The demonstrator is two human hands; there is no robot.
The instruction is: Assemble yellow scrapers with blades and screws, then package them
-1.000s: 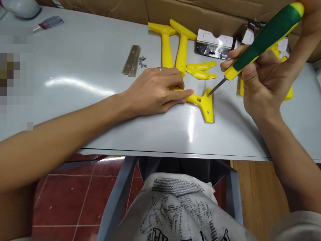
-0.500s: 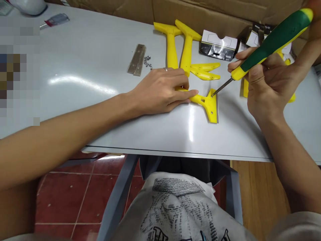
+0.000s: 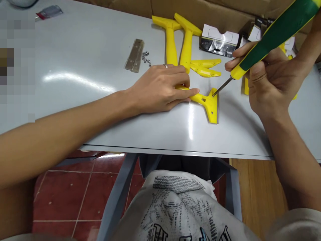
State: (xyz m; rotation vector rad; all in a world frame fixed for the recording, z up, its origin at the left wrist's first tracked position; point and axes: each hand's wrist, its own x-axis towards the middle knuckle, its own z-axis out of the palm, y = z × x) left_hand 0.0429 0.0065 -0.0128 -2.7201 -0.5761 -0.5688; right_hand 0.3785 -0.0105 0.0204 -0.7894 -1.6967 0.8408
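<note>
My left hand [image 3: 164, 88] is wrapped round the handle of a yellow scraper [image 3: 209, 104] and presses it against the white table. A metal blade edge shows along the scraper's right side. My right hand [image 3: 269, 78] holds a green and yellow screwdriver [image 3: 276, 33] at a slant. Its tip meets the upper hole of the scraper's head; a lower hole shows bare. Behind my left hand lie two yellow scraper handles [image 3: 171, 43] and two small yellow plates [image 3: 207, 68]. Flat metal blades [image 3: 135, 55] and several small screws [image 3: 145, 58] lie to the left.
Black and white packages [image 3: 220, 40] stand at the back against a cardboard sheet [image 3: 120, 8]. Another screwdriver with a clear handle [image 3: 50, 11] rests at the far left. More yellow parts are partly hidden behind my right hand. The table's front edge [image 3: 175, 153] runs before my lap.
The view has shifted slightly, so the things at the back sit a little higher. Both hands keep their holds, and the screwdriver tip stays at the same hole.
</note>
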